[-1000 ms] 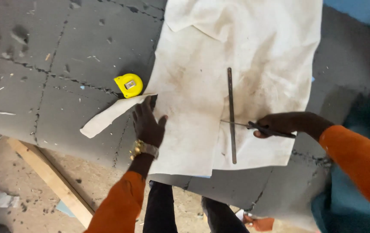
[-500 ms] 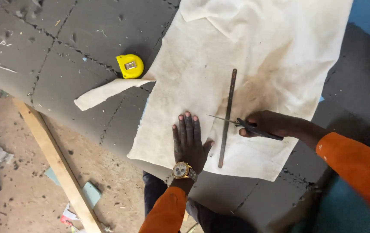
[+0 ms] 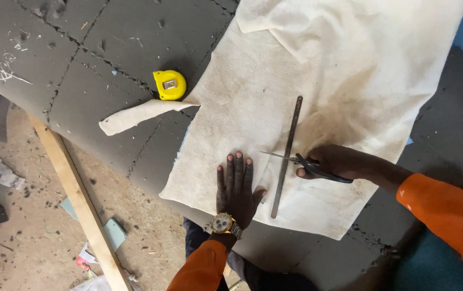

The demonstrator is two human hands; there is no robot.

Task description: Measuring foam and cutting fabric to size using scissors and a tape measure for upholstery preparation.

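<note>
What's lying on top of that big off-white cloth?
On the off-white cloth lie a long metal ruler, the flat left hand, and the right hand holding scissors. The dark grey table beneath shows only around the cloth's edges.

A dark grey cracked worktop [image 3: 102, 48] fills the view; below lies a dusty floor [image 3: 32, 237] with a wooden plank [image 3: 80, 202] and scraps

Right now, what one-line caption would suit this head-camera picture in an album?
Left hand flat on cream cloth, right hand working scissors beside a metal ruler; yellow tape measure nearby.
</note>
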